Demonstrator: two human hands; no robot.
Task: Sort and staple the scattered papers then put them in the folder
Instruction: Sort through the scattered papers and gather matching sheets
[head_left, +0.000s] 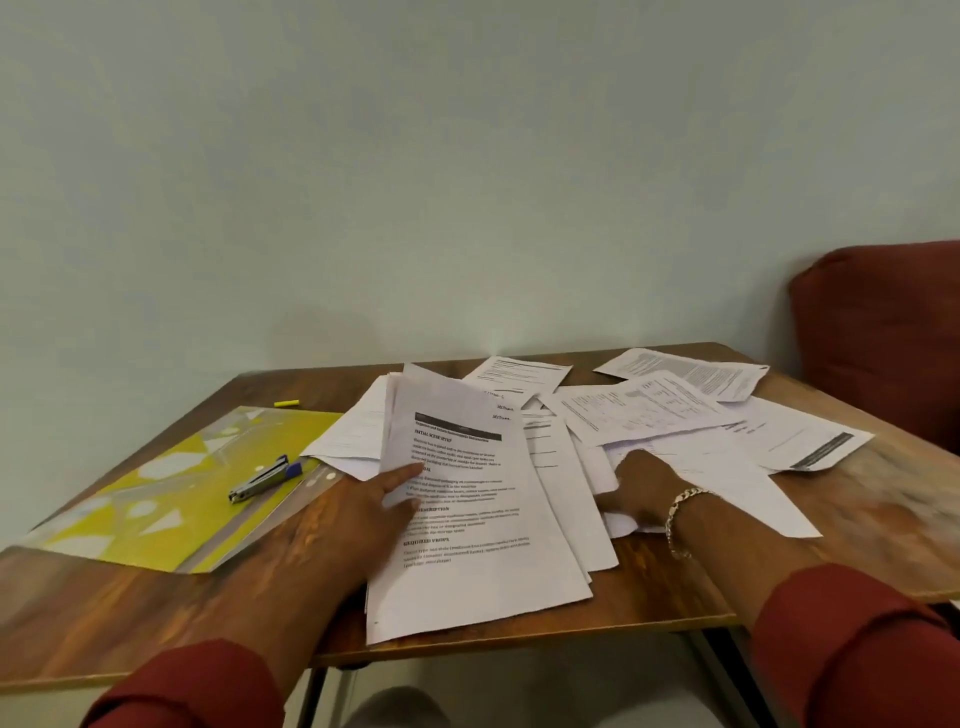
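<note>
Nearest the viewer: two dark red sleeves (852, 639), one at each lower corner, forearms reaching forward over the near edge of the wooden table (670, 597); landmark taken as the gathered stack of papers (467, 519), which lies at the table's near middle and overhangs the near edge a little.

Left hand (358, 514) at the stack's left edge; thumb on the printed top sheet, palm and fingers at or under the side, so it holds the stack by that edge; far end of the stack lifted off the table.

Right hand (636, 486) just right of the stack, laid palm down with fingers spread flat on loose white sheets; gripping nothing that can be seen; a pale chain bracelet (680, 519) on that wrist.

Left of the stack: a yellow-green patterned folder (171, 499) in a clear sleeve, flat on the table; a small metal stapler (260, 480) with a blue end lies on the folder, near its right side.

Beyond and right of the stack: scattered sheets (649, 410) overlapping at odd angles, reaching to the table's far right corner; text on them too small to read.

Beyond the folder, far left of the stack: a small yellow object (287, 402), kind unclear.

Farthest: plain pale wall (467, 182) behind the table; dark red cushion (883, 338) at far right.
</note>
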